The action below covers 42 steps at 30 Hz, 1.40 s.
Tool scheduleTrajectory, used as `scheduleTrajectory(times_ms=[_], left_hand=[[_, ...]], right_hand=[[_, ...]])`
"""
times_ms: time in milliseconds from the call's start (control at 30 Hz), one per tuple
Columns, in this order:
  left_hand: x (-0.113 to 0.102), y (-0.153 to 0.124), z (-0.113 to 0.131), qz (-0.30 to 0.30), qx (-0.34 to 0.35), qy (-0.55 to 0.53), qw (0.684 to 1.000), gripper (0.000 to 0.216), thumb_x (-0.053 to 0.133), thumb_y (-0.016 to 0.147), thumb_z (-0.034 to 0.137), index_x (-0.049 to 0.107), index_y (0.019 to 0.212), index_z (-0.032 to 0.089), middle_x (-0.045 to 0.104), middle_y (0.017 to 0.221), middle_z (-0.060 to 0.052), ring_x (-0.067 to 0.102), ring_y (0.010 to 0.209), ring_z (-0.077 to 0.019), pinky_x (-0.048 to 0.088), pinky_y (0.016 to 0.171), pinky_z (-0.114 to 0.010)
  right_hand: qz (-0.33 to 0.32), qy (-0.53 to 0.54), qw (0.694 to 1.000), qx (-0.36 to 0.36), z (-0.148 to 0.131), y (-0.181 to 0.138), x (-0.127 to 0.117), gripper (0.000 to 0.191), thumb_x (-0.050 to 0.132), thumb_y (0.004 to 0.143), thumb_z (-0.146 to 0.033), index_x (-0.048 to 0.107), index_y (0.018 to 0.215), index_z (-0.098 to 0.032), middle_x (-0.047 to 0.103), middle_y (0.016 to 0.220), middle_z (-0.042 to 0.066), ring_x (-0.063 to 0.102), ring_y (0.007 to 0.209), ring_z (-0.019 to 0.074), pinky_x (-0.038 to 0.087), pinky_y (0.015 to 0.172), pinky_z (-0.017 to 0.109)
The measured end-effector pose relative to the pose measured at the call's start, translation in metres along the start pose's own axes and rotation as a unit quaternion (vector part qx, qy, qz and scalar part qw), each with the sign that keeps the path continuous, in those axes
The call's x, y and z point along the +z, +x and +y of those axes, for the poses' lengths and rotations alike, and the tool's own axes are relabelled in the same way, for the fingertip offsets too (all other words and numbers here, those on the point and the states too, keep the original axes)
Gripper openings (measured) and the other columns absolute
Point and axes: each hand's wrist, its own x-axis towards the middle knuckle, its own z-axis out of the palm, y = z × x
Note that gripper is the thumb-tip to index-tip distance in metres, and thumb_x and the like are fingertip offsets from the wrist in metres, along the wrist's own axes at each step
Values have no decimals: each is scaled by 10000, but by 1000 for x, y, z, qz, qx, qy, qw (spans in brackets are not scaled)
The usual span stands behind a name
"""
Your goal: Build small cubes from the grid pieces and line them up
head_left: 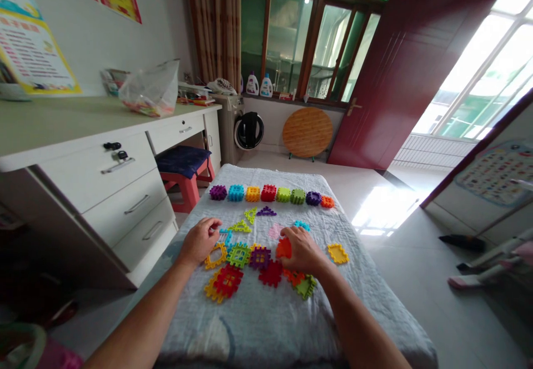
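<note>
A grey cloth covers a low table (pixel 266 313) in front of me. Along its far edge stands a row of built plastic cubes (pixel 268 193) in purple, blue, orange, red, green and more. Loose flat interlocking tiles (pixel 250 258) lie in the middle, with two triangle pieces (pixel 258 212) beyond them. My left hand (pixel 200 240) rests curled on the cloth, fingertips pinched at a blue tile (pixel 225 234). My right hand (pixel 302 249) is closed over an orange-red tile (pixel 283 248). A yellow tile (pixel 337 253) lies to its right.
A white desk with drawers (pixel 104 186) stands at the left, a red stool with a blue cushion (pixel 185 172) under it. A plastic bag (pixel 152 89) sits on the desk. A round wooden tabletop (pixel 307 132) leans under the window. Bare tiled floor lies to the right.
</note>
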Motion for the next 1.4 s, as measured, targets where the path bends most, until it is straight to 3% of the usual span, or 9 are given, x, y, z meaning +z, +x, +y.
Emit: scheduleTrajectory(times_ms=[167,300,400,600,833,1100,1267,1400], left_hand=[[-2,1,2,-3,-1,1,1000,247,444,720,242,619,877,168,642,887,-51,588,654,-148,497,690,-276],[-2,1,3,-1,4,0,1000,252,444,725,265,620,876,165,645,890,-57,595,667,-151,501,701,-273],[-1,1,2,-4,2,0,1000,254,447,727,270,618,885,167,645,900,-56,594,677,-152,502,705,-274],[1,2,-1,-8,-3,4,1000,250,447,730,272,616,886,174,648,913,-53,594,680,-152,502,705,-273],[2,2,-3,-7,9,9,1000,234,450,745,282,616,876,182,647,892,-47,599,679,-153,500,703,-271],[-1,4,1,-7,-1,-8,1000,235,466,739,317,632,852,197,661,866,-39,610,654,-153,514,673,-262],[1,4,-4,-6,5,-14,1000,231,482,746,337,636,860,208,672,870,-37,621,684,-160,525,680,-259],[2,4,-7,-2,9,-11,1000,226,493,751,347,641,859,214,673,864,-32,623,667,-157,529,677,-256]], right_hand=[[128,-29,988,82,52,9,-23,489,613,665,-233,519,1141,-172,584,1091,94,497,1022,248,366,874,346],[80,-52,988,122,105,12,-24,508,616,645,-239,525,1136,-150,615,1071,100,542,974,243,387,858,332],[39,-45,991,119,127,11,-17,522,648,625,-248,539,1125,-147,629,1062,105,562,982,245,403,856,323],[29,-1,993,117,136,11,-12,589,686,621,-277,522,1175,-162,620,1116,107,570,1010,240,425,862,322],[8,-43,993,107,134,15,-13,560,681,624,-273,529,1149,-150,615,1087,107,554,1007,242,411,854,310],[-45,-80,990,108,133,20,-24,333,682,566,-219,581,875,-146,576,900,77,515,822,200,396,763,296],[12,-71,986,147,158,35,-48,313,644,595,-170,585,901,-144,544,913,78,509,839,192,402,769,293],[67,-60,975,203,186,55,-64,401,642,603,-169,591,1000,-143,533,981,95,532,830,191,427,769,297]])
